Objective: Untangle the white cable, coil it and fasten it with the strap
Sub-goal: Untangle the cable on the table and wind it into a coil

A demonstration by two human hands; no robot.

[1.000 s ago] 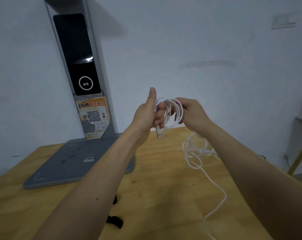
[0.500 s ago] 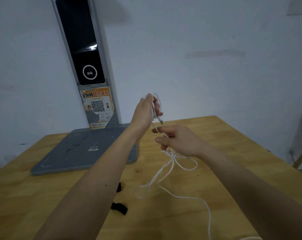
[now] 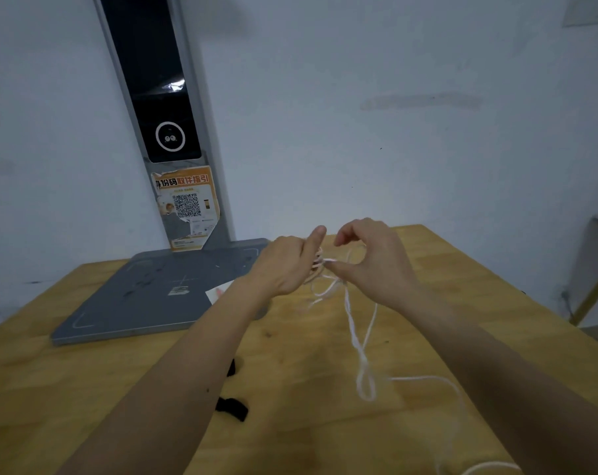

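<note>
My left hand [image 3: 285, 265] grips a small bundle of coils of the white cable [image 3: 361, 358], thumb raised, above the far middle of the wooden table [image 3: 290, 440]. Close beside it, my right hand [image 3: 373, 265] pinches a strand of the same cable between thumb and forefinger. From both hands the loose cable hangs down in a twisted loop, then trails across the table toward the near right edge. The black strap [image 3: 232, 407] lies on the table under my left forearm, partly hidden by it.
A grey kiosk-like device with a flat base plate [image 3: 147, 303] and a tall column bearing a QR-code sticker [image 3: 186, 207] stands at the table's far left against the white wall. A small white card [image 3: 219, 292] lies on the base. A yellow frame leg [image 3: 592, 296] is at the right.
Both hands have dropped lower toward the table. My right hand, which was lower and apart half a second ago, has come back up beside the left and pinched a strand.
</note>
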